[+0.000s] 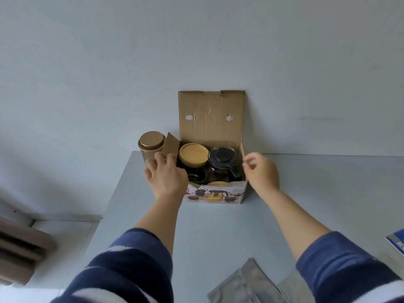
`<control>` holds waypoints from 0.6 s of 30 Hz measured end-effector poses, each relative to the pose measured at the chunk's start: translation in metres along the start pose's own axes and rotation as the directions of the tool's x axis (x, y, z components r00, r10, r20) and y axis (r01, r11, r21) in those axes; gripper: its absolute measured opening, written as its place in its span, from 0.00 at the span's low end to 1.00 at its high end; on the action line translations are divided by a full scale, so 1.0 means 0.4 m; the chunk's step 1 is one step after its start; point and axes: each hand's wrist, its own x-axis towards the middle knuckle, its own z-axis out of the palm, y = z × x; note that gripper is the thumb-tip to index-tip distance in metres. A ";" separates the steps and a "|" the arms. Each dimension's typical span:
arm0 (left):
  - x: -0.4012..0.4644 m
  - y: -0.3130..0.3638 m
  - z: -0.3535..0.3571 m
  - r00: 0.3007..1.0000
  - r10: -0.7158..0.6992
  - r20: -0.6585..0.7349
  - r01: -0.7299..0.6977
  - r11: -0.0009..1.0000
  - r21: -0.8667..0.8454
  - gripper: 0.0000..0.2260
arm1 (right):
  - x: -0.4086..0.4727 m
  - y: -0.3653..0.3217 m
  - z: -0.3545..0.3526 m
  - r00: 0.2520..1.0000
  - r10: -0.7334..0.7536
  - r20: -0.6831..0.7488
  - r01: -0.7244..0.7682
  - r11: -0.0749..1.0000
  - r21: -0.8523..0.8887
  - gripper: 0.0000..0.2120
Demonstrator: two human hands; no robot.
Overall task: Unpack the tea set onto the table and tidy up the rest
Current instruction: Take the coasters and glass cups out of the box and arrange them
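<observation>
A cardboard tea set box (pixel 215 194) stood at the far edge of a grey table (pixel 218 232), its long side running left to right and its back against a pale wall (pixel 196 51). The main lid flap (pixel 211 115) stood upright against that wall, plain brown inner face toward the camera. The printed near panel showed a glass teapot and cups.

Inside, a round bamboo lid (pixel 193 154) sat toward the left and a glass teapot with a black lid (pixel 223 158) toward the right, its black handle turned to the near right corner. A dark glass cup (pixel 196 177) lay low in the near left part, half in shadow. A second bamboo-coloured rim (pixel 217 183) just showed above the near wall; what it belonged to could not be told.

The left hand (pixel 166 174) rested on the left side flap (pixel 171 146), fingers fairly straight over its edge, hiding the box's near left corner. The right hand (pixel 261 170) hovered just beside the right wall with fingers loosely curled and blurred; whether it pinched the cardboard edge could not be told.

A copper-coloured tin with a round lid (pixel 151 145) stood upright just left of the box, partly behind the left fingers. Silver foil pouches (pixel 247 285) lay at the near edge, cut off by the frame, as was a blue printed item (pixel 396 244) at the right.
</observation>
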 end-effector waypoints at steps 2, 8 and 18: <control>0.039 0.016 -0.016 0.996 0.084 -0.016 -0.081 0.988 0.131 0.15 | 0.015 -0.030 0.006 0.926 -0.310 0.214 0.333 0.939 -0.081 0.08; 0.110 0.086 -0.059 0.967 0.027 0.254 -0.058 0.992 0.115 0.11 | 0.017 -0.104 0.039 0.674 -0.238 0.699 0.587 0.748 -0.311 0.19; 0.142 0.102 -0.046 0.936 -0.131 0.326 0.133 0.991 0.017 0.04 | 0.072 -0.122 0.056 0.494 -0.183 0.850 0.662 0.713 -0.232 0.14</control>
